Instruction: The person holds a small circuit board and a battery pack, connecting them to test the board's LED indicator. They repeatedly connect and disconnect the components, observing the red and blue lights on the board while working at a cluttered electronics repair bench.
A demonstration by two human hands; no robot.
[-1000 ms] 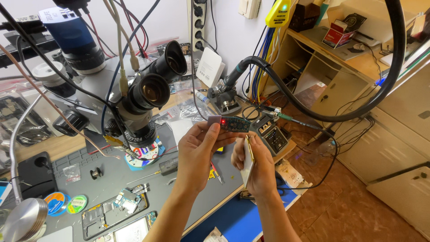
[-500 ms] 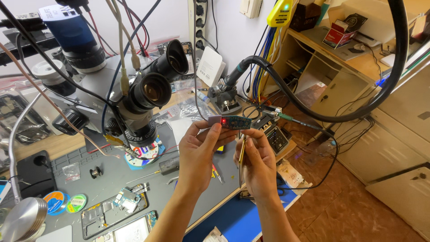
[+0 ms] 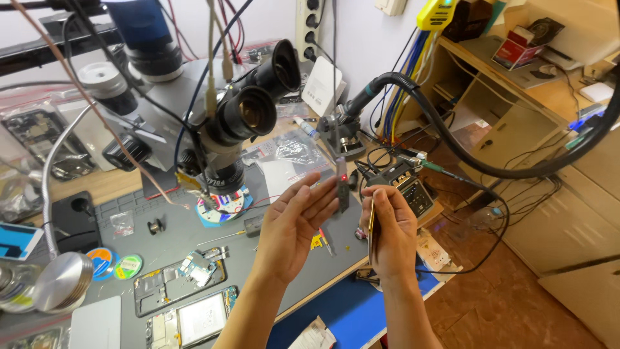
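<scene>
While the left hand spreads open-palmed, fingertips touching a slim grey tester with a red light, the right hand pinches a thin gold-edged strip upright. Below: grey work mat, microscope, opened phone. Tiled floor, wooden shelves to the right.

red-and-white box sitting on the wooden shelf, upper right | clear plastic bags lying on the table behind the microscope | small clear bag lying on the grey mat | round blue and green labelled tins sitting at the mat's left edge
</scene>
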